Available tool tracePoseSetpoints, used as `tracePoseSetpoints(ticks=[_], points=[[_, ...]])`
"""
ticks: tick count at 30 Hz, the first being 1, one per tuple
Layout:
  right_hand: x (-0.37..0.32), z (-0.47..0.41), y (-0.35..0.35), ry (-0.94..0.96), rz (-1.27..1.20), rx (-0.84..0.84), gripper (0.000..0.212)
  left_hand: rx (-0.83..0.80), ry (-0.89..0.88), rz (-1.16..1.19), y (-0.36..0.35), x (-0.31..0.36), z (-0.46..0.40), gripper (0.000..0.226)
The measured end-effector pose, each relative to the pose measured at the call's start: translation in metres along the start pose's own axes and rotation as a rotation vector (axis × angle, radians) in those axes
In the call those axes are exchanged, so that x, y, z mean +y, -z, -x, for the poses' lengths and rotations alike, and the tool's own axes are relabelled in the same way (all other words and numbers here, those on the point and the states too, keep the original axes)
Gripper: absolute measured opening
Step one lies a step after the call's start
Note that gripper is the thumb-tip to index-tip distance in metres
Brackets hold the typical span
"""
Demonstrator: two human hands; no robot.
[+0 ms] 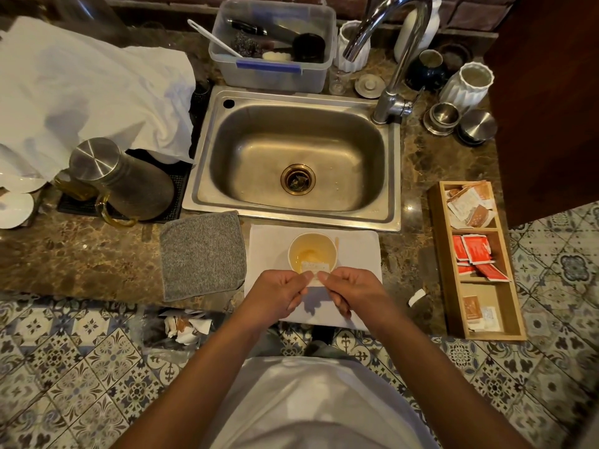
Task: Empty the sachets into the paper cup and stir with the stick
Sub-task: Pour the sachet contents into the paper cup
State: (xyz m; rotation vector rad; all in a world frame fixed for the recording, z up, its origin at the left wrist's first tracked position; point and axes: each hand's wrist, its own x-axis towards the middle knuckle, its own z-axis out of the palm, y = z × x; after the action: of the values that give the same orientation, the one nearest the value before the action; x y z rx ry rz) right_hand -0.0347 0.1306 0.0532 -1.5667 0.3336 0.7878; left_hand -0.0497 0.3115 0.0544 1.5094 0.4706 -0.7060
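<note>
Left hand point(278, 291) & right hand point(348, 288) both pinch a white sachet point(316, 270) over paper cup point(312, 256) at its 6 o'clock rim. Risk: uneven tear scatters powder onto white napkin point(356, 251).

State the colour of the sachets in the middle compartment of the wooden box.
Red sachets, with white print, seen in the head view.

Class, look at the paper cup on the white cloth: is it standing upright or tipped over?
Upright. The paper cup shows its round open rim to the camera from above, with yellowish contents lying in the bottom, on the white cloth.
</note>
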Motion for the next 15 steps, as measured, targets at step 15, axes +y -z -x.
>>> tracePoseSetpoints(ticks=[15], points=[[0.0040,-0.0071,-0.0060,0.072,-0.024,0.103,0.028,-0.015,0.019,0.016,-0.0053,-0.0007,-0.0027,0.042]])
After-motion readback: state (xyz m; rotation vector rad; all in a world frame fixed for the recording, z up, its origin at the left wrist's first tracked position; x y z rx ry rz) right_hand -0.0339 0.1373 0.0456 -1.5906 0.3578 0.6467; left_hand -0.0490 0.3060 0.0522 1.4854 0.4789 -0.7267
